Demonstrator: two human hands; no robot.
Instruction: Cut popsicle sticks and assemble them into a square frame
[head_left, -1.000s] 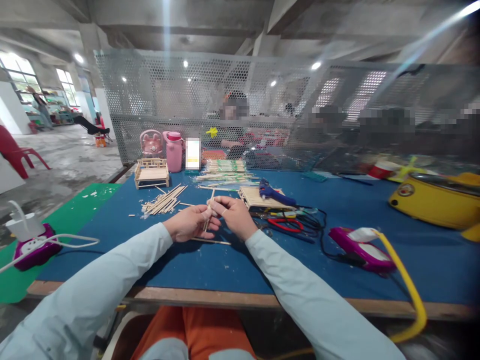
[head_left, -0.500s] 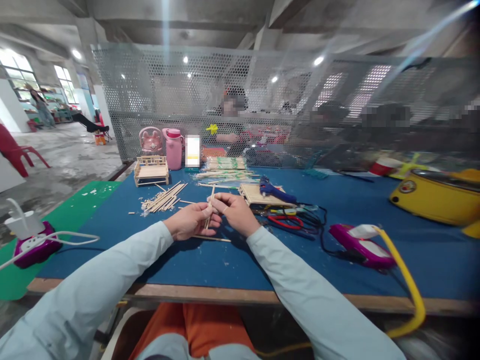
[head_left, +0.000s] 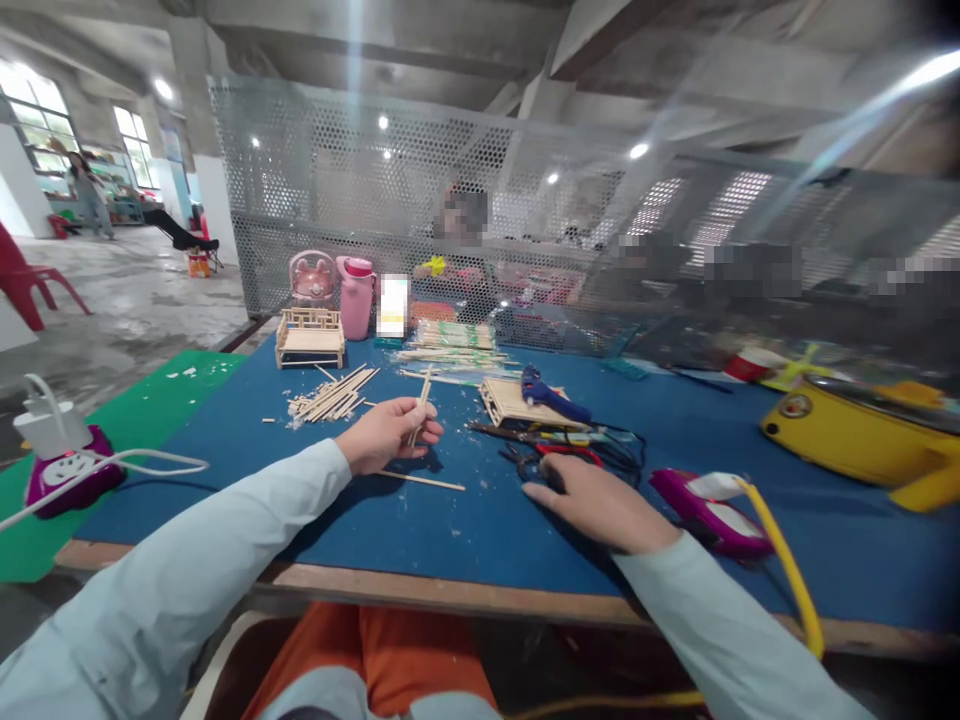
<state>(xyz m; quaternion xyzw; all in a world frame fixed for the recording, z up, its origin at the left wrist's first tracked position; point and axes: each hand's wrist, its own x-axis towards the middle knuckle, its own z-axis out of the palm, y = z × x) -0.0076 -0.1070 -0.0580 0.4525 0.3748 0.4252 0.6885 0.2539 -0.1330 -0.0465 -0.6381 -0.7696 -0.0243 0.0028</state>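
Note:
Between the thumb and fingers of my left hand (head_left: 394, 432) are thin wooden sticks (head_left: 424, 390), held upright over the table. My right hand (head_left: 600, 495) is low at the right, its fingers curled over the dark handles of a pair of pliers (head_left: 519, 458) whose jaws point left. The hand partly covers the handles. Just behind it lies a red-handled tool (head_left: 574, 455). One loose stick (head_left: 424, 481) rests on the blue table in front of my left hand. A pile of cut sticks (head_left: 334, 395) lies to the left.
A small stick-built bed (head_left: 311, 338) stands at the back left near a pink bottle (head_left: 355, 300). A blue glue gun (head_left: 555, 395) lies on a slatted stick panel (head_left: 510, 400). Purple power strips (head_left: 709, 512) sit at both sides; a yellow pot (head_left: 847, 430) stands right.
My right hand has left the sticks and moved right and down onto the pliers. My left hand keeps hold of the sticks. The view has shifted slightly.

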